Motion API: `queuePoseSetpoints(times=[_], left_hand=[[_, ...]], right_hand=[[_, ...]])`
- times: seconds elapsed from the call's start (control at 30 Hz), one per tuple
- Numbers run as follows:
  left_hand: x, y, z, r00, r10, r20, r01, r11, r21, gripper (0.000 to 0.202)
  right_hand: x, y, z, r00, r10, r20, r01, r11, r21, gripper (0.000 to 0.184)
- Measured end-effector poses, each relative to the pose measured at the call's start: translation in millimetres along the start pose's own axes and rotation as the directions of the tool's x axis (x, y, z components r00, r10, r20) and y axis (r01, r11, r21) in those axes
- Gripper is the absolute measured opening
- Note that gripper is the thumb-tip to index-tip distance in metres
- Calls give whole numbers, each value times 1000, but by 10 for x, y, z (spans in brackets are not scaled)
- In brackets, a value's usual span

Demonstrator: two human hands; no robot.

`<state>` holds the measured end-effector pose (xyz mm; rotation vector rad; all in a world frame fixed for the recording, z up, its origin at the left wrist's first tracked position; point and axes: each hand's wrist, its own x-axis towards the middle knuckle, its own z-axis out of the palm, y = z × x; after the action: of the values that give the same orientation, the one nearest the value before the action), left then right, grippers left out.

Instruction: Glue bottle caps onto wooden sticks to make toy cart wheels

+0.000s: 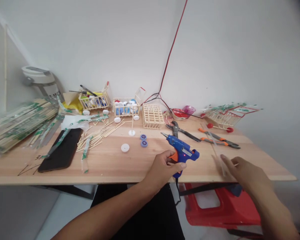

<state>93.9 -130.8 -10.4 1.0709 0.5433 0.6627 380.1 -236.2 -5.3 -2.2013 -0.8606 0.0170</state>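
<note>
Glue gun sat near the desk's front edge, right of middle, with my left hand wrapped shut around its grip. Best bet, I figured, was keeping the nozzle aimed away from fingers and off the wood. My right hand lay loosely open, fingertips touching a pale stick toward the front right corner.

No legible text; the label on the glue gun is blurred.

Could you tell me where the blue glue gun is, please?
Head view, right of centre: the left hand grips the blue glue gun near the front edge of the table, just before the black pliers.
</note>
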Motion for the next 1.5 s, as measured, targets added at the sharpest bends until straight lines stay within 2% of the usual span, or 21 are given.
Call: queuePoseSetpoints(times=[0.03,0.07,0.13,0.2,0.23,0.27,0.3,0.37,0.43,0.5,0.6,0.67,0.7,0.77,0.87,0.93,1.03,1.17,1.33,1.4,1.5], left_hand=[[0,16,10,1000,2,2,-2,1000,-7,35],[1,34,23,1000,6,-2,-6,1000,-6,35],[3,71,51,1000,28,-14,-28,1000,3,32],[5,104,71,996,85,-25,-84,994,64,28],[5,117,75,992,121,-30,-117,987,108,27],[3,130,72,987,157,-39,-149,975,163,26],[0,140,63,980,191,-50,-176,959,222,24],[-11,154,29,969,239,-67,-204,921,331,24],[-27,154,-14,969,238,-74,-194,907,374,26],[-56,147,-55,979,192,-75,-159,934,320,26],[-156,159,-129,987,146,-64,-133,976,170,10],[-271,210,-227,984,169,-54,-157,971,179,35],[-340,250,-303,975,212,-61,-190,948,256,42],[-479,346,-512,940,308,-150,-200,849,489,36],[-635,472,-920,839,488,-240,-105,578,809,35],[-680,507,-1177,801,545,-250,12,402,916,41],[-668,485,-1415,821,516,-244,136,238,962,45],[-576,425,-1451,866,462,-193,178,77,981,54],[-471,412,-1424,877,457,-146,132,61,989,27],[-447,426,-1433,877,464,-123,87,99,991,15],[-427,469,-1430,872,476,-116,19,204,979,14]], right_hand=[[-84,-87,-19,999,-33,34,37,988,-151,32],[-182,-186,-17,996,-67,51,75,981,-180,35],[-408,-391,56,970,-151,192,140,988,70,47],[-637,-563,211,872,-252,420,108,935,337,55],[-737,-627,306,855,-288,431,85,899,431,54],[-818,-677,405,871,-295,394,72,869,490,51],[-881,-716,502,883,-283,374,63,862,503,46],[-954,-779,676,865,-300,401,64,860,507,44],[-994,-849,817,841,-291,457,-16,829,559,46],[-1040,-944,927,816,-273,509,-133,769,625,47],[-1126,-1122,1037,806,-269,528,-257,644,721,45],[-1157,-1245,1069,809,-268,523,-310,561,768,44],[-1157,-1302,1074,808,-274,521,-329,525,785,45],[-1125,-1396,1069,792,-304,530,-359,470,806,44],[-1042,-1484,1064,785,-330,524,-366,435,822,40],[-997,-1518,1081,786,-342,515,-349,443,826,42],[-960,-1551,1139,763,-372,529,-350,451,821,44],[-932,-1569,1216,761,-395,514,-349,418,838,43],[-915,-1620,1211,760,-413,502,-326,425,844,39],[-926,-1649,1193,735,-419,533,-332,462,822,41],[-955,-1663,1177,697,-453,556,-320,497,806,38]])
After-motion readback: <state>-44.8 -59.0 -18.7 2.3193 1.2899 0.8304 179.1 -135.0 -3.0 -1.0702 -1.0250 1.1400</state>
